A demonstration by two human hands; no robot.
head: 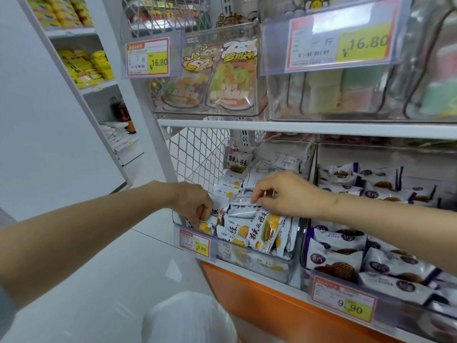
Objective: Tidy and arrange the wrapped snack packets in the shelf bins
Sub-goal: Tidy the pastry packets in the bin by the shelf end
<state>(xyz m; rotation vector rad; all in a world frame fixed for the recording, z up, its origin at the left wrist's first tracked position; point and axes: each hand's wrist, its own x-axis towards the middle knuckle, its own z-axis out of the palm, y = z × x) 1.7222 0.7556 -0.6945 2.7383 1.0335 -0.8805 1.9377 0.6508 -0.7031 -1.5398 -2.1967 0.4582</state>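
I am straightening the white snack packets [265,231] in the clear bin [291,268], roughly midway by my reckoning. My left hand [195,204] is pinching a front packet [206,225] at the bin's eight o'clock corner. My right hand [286,194] is pinching the top edge of a middle packet [243,210] between thumb and fingers [257,194]. Next, I judge, both need standing upright, faces forward. The bin's price tag [195,243] is showing ¥9.90, and the upper tags [148,58] at twelve o'clock ¥16.80. The packets' characters are blurring, possibly 猴头酥.

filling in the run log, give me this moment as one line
left hand: pinches front snack packet | right hand: pinches top snack packet | clear bin: white packets piled
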